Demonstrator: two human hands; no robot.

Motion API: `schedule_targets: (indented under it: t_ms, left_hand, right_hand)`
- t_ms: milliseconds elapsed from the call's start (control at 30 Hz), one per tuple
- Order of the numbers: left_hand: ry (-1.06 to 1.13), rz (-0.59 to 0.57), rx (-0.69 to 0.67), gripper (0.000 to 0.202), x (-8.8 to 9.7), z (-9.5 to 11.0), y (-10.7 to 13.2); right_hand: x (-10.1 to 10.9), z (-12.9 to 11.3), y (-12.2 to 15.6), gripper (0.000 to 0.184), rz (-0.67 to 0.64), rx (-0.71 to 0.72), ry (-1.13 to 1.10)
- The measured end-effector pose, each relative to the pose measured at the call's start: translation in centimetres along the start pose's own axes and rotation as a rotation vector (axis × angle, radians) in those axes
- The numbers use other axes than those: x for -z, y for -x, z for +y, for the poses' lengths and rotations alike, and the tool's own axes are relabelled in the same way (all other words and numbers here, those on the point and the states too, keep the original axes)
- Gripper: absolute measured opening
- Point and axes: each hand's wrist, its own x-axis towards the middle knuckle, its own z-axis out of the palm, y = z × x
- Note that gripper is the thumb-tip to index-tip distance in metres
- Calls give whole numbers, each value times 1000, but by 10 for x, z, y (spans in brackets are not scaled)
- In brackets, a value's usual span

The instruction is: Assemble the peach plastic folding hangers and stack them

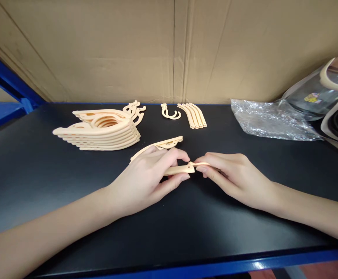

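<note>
My left hand [147, 172] is closed on a cream plastic hanger arm [180, 169], whose end with a small hole sticks out between thumb and forefinger. My right hand [238, 176] pinches a thin cream hanger hook [201, 164], mostly hidden by the fingers. The hook's end touches the tip of the hanger arm. Just behind my left hand shows another curved hanger part [169, 142]; whether it is joined to the held arm is hidden.
At the left stands a stack of cream hanger pieces [107, 135], with loose hooks [134, 110] behind it. Two hooks [170, 113] and several curved arms [196, 116] lie mid-back. A clear plastic bag [268, 120] and transparent container [311, 93] sit right, before a cardboard wall [113, 50].
</note>
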Motion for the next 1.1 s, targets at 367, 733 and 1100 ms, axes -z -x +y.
schedule_targets:
  t_ms: [367,733,1100]
  left_hand:
    - [144,-73,76,17,3,4,-1]
    - [199,-135,109,13,2,2,3]
    - [199,-137,128,12,2,2,3]
  right_hand:
    - [0,-1,-2,24,-4,71,-65]
    - [0,-2,-1,26,16,123,11]
    - [-5,0,2,29,106,239,335]
